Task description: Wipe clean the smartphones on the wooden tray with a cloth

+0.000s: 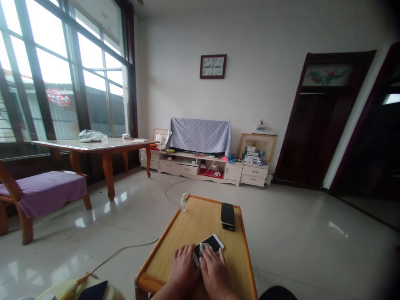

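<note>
A white phone with a dark screen (215,242) lies at a slant on the small wooden table (193,221). My right hand (214,266) presses a small greyish cloth (203,246) onto the screen, its fingers over the cloth's lower edge. At the phone's left end rests my left hand (184,264), fingers together against the phone's edge. Beyond the phone, near the table's right side, is a black case or stacked dark phones (228,216). A small clear pump bottle (183,203) stands upright at the far left corner.
A cable (125,248) runs over the floor left of the table. At the lower left is a pale round stool (114,292) with a dark blue item (93,291) on it. Farther back are a chair with purple cloth (50,191) and a large table (93,146).
</note>
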A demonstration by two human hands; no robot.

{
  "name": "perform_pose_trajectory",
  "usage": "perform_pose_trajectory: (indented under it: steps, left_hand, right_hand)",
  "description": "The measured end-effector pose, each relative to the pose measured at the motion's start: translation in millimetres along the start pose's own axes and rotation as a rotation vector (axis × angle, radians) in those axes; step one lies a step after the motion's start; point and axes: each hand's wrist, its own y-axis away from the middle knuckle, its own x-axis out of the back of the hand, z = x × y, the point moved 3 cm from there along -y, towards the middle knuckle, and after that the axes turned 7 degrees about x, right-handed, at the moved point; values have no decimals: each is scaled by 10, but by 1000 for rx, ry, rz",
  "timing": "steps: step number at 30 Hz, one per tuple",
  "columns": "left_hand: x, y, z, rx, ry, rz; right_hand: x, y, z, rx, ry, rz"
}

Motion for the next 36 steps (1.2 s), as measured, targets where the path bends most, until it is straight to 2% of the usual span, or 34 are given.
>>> perform_pose_trajectory:
  steps: [4, 10, 12, 14, 17, 20, 22, 25, 28, 30, 33, 36]
  left_hand:
    - [14, -3, 6, -8, -16, -25]
    - [66, 14, 34, -11, -37, -57]
    - [79, 18, 40, -8, -40, -64]
    - [84, 19, 39, -5, -39, -64]
    - [76, 19, 25, -1, -36, -69]
    - [71, 19, 11, -3, -28, -75]
    - [78, 19, 8, 1, -21, -69]
    - [91, 18, 15, 9, -14, -58]
    - [92, 19, 26, 15, -12, -52]
    - [88, 20, 29, 22, -9, -48]
    - [83, 24, 31, 32, -4, -53]
    - [89, 29, 41, 37, -6, -63]
  right_hand:
    - [19, -11, -77, 50, -41, -100]
    - [-4, -79, 113, -261, 104, -53]
    - [-26, -84, 133, -288, 129, -46]
    - [-59, -66, 87, -239, 113, -55]
    - [-103, 1, -68, -90, 29, -90]
    - [-78, 45, -164, -5, -37, -116]
    - [-22, 23, -113, -31, -31, -111]
    - [58, -63, 97, -160, 51, -72]
    - [49, -109, 236, -250, 117, -31]
    - [-10, -84, 190, -219, 104, -27]
    - [-89, 5, -1, -83, 28, -45]
    - [-57, 45, -65, -26, -22, -53]
